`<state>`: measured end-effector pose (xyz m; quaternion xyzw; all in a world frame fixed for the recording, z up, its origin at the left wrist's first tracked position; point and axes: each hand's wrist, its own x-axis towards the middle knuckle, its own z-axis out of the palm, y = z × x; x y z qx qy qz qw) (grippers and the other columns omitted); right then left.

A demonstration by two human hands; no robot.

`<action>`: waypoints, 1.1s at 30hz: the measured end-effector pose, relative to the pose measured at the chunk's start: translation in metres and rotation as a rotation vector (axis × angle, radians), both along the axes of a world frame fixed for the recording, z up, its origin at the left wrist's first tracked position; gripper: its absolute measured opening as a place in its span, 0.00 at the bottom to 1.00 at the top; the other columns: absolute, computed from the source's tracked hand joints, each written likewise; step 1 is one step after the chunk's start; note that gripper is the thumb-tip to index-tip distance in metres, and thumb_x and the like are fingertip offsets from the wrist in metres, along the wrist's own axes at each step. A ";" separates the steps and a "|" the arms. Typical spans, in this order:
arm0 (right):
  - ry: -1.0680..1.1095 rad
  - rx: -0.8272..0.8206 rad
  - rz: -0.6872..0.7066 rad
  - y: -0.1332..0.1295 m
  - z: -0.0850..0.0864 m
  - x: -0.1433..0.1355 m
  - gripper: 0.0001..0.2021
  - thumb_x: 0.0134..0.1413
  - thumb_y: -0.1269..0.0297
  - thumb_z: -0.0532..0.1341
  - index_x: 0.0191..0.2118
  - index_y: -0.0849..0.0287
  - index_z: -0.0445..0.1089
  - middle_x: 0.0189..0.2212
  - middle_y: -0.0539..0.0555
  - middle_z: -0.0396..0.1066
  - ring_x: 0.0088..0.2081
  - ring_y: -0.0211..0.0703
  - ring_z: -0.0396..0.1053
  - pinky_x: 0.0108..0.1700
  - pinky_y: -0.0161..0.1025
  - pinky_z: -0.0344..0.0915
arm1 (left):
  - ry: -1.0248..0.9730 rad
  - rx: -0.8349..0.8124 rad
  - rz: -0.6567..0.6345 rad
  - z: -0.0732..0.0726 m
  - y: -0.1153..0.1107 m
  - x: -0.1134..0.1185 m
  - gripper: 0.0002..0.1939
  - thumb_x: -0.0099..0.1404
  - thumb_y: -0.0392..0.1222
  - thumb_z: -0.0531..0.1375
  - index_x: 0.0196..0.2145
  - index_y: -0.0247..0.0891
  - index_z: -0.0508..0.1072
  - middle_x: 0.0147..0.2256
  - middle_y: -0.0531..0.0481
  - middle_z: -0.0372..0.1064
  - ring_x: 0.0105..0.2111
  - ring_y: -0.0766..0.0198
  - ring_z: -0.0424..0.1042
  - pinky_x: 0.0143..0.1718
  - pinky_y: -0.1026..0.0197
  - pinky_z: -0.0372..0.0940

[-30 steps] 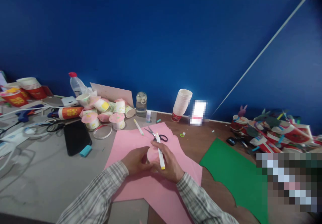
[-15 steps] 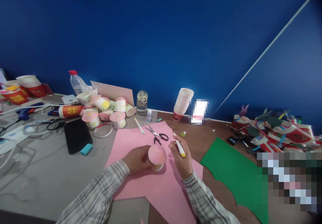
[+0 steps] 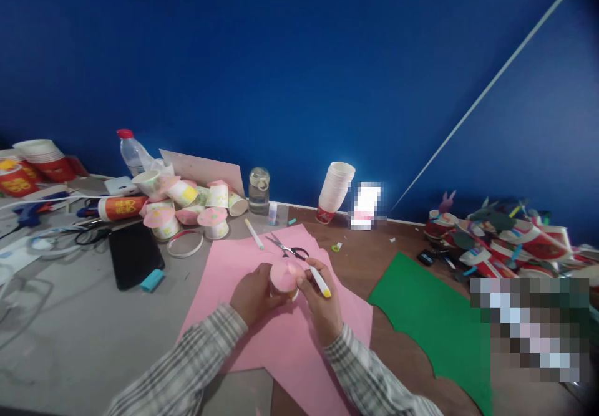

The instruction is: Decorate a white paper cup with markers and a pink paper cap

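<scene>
My left hand [image 3: 255,294] is wrapped round a small paper cup [image 3: 285,276] topped with a round pink paper piece. My right hand [image 3: 322,300] grips a white marker [image 3: 320,281] with a yellow end, and its fingertips meet the right edge of the pink top. Pink paper sheets [image 3: 224,279] lie beneath both hands. Just beyond the cup rest black-handled scissors [image 3: 286,249], partly hidden by it. A second pale marker [image 3: 254,234] lies near the scissors.
Several pink-topped cups [image 3: 213,222] are piled at left, by a black phone [image 3: 135,255] and a teal marker cap [image 3: 152,280]. A glass bottle [image 3: 259,191] and stacked paper cups [image 3: 334,188] stand behind. Green paper [image 3: 433,322] and a pile of cup crafts [image 3: 505,235] lie right.
My right hand has moved left to the cup, still holding the marker, and now touches the pink top. My left hand keeps the cup, which sits slightly further left and higher in view.
</scene>
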<state>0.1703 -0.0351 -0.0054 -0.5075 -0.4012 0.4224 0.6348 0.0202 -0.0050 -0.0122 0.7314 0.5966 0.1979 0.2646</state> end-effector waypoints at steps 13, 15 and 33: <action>0.279 -0.040 0.161 0.003 -0.005 0.001 0.19 0.31 0.69 0.67 0.37 0.54 0.70 0.18 0.43 0.65 0.22 0.38 0.63 0.25 0.32 0.62 | -0.230 -0.026 -0.180 0.008 -0.003 -0.001 0.22 0.44 0.39 0.64 0.40 0.46 0.65 0.30 0.59 0.71 0.26 0.61 0.69 0.25 0.65 0.61; 0.274 -0.026 0.156 0.004 -0.006 0.002 0.19 0.31 0.69 0.67 0.37 0.55 0.70 0.18 0.43 0.65 0.21 0.37 0.63 0.26 0.32 0.62 | -0.237 -0.045 -0.196 0.010 -0.003 -0.002 0.20 0.45 0.38 0.62 0.38 0.44 0.67 0.27 0.59 0.71 0.23 0.63 0.68 0.22 0.66 0.60; 0.091 -0.020 0.055 0.002 -0.006 0.002 0.16 0.36 0.64 0.66 0.37 0.54 0.69 0.18 0.45 0.68 0.20 0.43 0.68 0.23 0.38 0.67 | -0.260 0.017 0.008 -0.003 -0.003 0.012 0.28 0.40 0.45 0.69 0.39 0.44 0.64 0.36 0.51 0.71 0.34 0.53 0.71 0.30 0.60 0.65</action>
